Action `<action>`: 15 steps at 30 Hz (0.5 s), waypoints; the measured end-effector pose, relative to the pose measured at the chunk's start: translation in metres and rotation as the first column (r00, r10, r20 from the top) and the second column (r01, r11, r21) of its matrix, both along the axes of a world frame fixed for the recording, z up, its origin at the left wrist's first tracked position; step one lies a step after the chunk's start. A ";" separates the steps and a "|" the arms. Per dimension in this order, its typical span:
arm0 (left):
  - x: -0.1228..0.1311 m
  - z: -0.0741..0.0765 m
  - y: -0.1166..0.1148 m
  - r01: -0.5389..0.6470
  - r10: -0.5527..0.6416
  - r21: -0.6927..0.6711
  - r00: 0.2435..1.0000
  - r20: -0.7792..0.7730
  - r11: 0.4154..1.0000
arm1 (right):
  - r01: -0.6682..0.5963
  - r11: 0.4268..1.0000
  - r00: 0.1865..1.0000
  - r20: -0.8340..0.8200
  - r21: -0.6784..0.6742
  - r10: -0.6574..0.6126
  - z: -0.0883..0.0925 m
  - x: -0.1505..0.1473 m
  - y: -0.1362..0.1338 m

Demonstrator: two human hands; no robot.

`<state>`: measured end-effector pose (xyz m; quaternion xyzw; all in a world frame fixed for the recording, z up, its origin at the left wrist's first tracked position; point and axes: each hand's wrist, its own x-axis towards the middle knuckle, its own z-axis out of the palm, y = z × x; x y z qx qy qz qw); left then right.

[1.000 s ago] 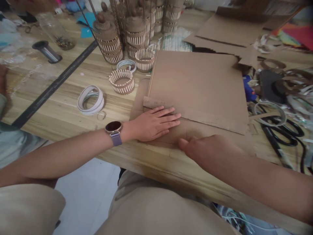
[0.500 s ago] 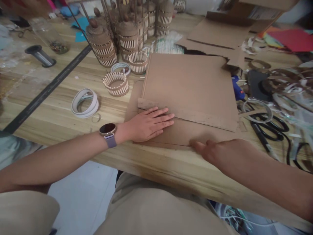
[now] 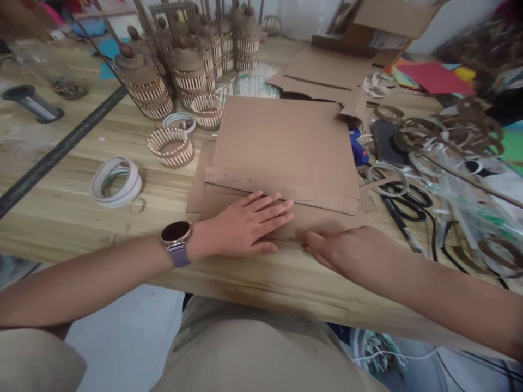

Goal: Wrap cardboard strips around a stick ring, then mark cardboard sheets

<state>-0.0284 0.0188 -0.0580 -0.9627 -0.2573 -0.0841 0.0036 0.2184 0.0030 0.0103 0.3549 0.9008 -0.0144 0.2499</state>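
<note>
My left hand (image 3: 249, 224) lies flat with fingers spread, pressing on the lower cardboard sheet (image 3: 223, 198), fingertips by the edge of the upper cardboard sheet (image 3: 286, 147). A watch (image 3: 176, 234) is on that wrist. My right hand (image 3: 343, 247) is closed at the near edge of the lower sheet, thumb and fingers pinched together low over the wooden table (image 3: 253, 272). What it grips, if anything, is hidden; a small dark spot shows at the fingertips.
Left of the cardboard are a slatted ring (image 3: 174, 149), white tape rolls (image 3: 116, 182) and a wire spool (image 3: 35, 103). Slatted towers (image 3: 143, 81) stand behind. To the right lie scissors (image 3: 408, 201), a blue tool (image 3: 358, 147), a phone (image 3: 388, 141) and brown strip coils (image 3: 449, 128).
My right hand has moved left along the near cardboard edge, closer to my left hand. The left hand stays flat on the cardboard. The whole view has shifted.
</note>
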 end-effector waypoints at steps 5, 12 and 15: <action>0.002 -0.009 0.001 0.012 -0.013 -0.023 0.999 -0.048 1.000 | -0.024 0.999 1.000 -0.010 0.046 0.025 0.002 -0.006 0.008; 0.002 -0.008 0.000 0.013 -0.014 -0.019 0.999 -0.038 1.000 | -0.127 0.991 0.992 0.004 0.033 0.126 -0.011 -0.013 0.011; 0.003 -0.008 0.000 0.007 -0.009 -0.027 0.998 -0.058 1.000 | -0.150 0.988 0.988 0.046 0.035 0.148 -0.012 -0.017 0.011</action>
